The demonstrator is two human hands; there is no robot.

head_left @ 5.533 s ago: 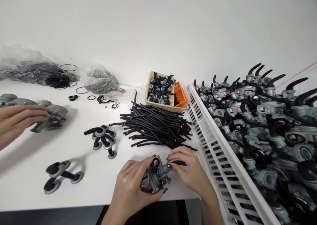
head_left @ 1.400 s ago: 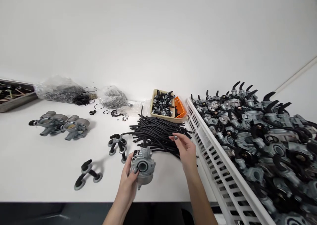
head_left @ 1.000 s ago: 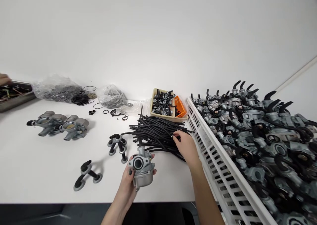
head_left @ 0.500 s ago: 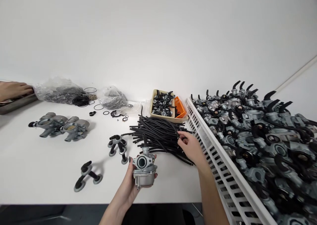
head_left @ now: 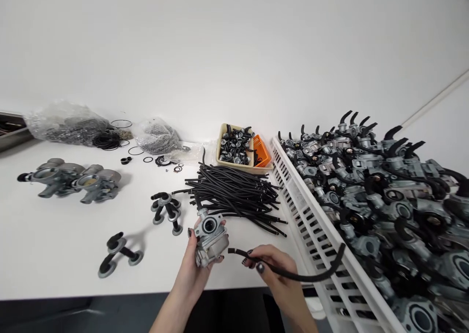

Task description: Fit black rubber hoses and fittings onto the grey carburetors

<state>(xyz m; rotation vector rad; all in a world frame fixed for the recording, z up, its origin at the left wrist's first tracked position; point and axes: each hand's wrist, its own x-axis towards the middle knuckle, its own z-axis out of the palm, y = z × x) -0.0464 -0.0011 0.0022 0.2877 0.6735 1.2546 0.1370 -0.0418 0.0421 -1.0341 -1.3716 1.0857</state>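
My left hand (head_left: 194,262) is closed around a carburetor (head_left: 210,240), a grey metal body whose round bore faces me. A short black tube rises from its top. Between the fingers of my right hand (head_left: 274,269) is a black rubber hose (head_left: 304,277), pinched near one end. That end, with a small clip or band on it, points at the carburetor's lower right side, a small gap apart. The hose's long part curves away toward the white crate. Just beyond both hands lies a pile of similar black hoses (head_left: 234,191).
A white crate (head_left: 311,215) full of carburetors stands at the right. Behind the hoses are a cream tray (head_left: 221,147) of small parts and an orange basket (head_left: 264,152). Leftward are two carburetor bodies (head_left: 73,179), black-and-grey fittings (head_left: 119,255), rubber rings and plastic bags (head_left: 66,122).
My right hand has drawn one hose from the pile and brought it near the carburetor. My left hand has tilted the carburetor. The other person's hand at far left has left the view.
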